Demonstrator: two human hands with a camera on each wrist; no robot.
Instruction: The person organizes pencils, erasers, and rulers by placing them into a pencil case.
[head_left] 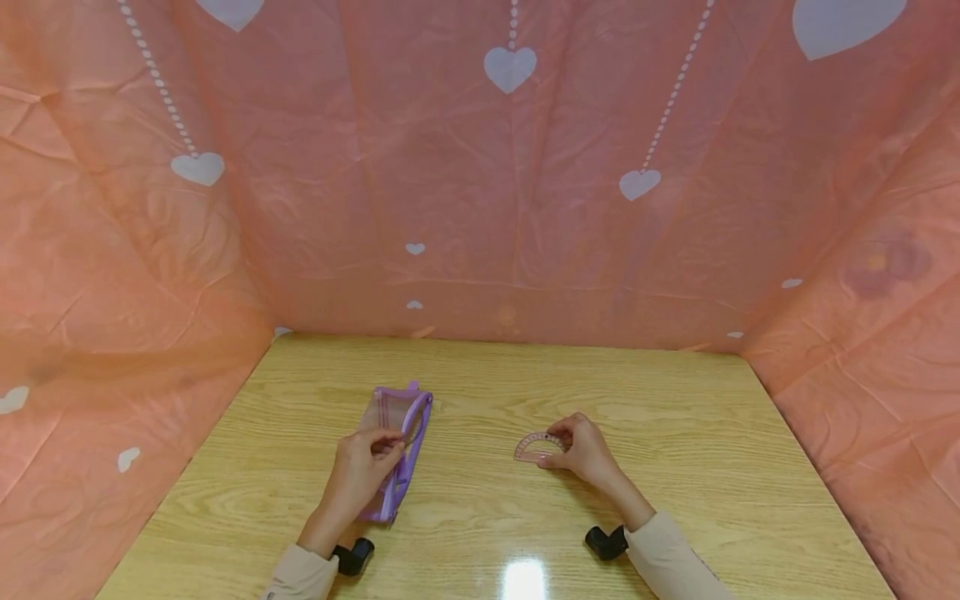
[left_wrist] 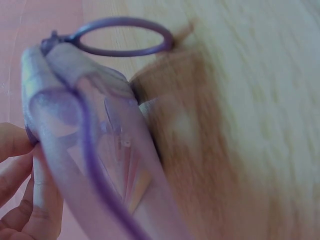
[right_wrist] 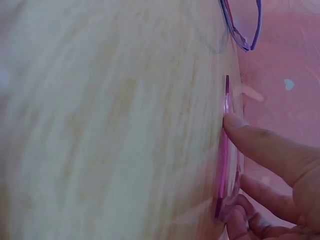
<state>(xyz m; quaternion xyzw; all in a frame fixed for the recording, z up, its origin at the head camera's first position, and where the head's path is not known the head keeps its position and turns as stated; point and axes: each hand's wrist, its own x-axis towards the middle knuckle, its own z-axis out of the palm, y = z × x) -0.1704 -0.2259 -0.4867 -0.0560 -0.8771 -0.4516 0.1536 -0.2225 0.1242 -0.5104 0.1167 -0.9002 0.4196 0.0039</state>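
Observation:
On the left of the table lies a purple see-through zip pencil case [head_left: 388,407], its zip side gaping. My left hand [head_left: 356,473] pinches the edge of that opening between thumb and fingers. In the left wrist view, slim pink and orange items [left_wrist: 132,177] show through the case wall, too blurred to name. My right hand [head_left: 590,454] pinches a clear pink protractor [head_left: 529,457] by its right end, low at the tabletop. In the right wrist view the protractor [right_wrist: 223,155] appears edge-on, thumb on one side, fingers on the other.
The wood-grain table [head_left: 480,375] is walled by pink cloth [head_left: 450,208] with white hearts at the back and sides. A purple ring [left_wrist: 167,45] sticks out from the case's end. Black wrist mounts [head_left: 606,543] sit below both hands.

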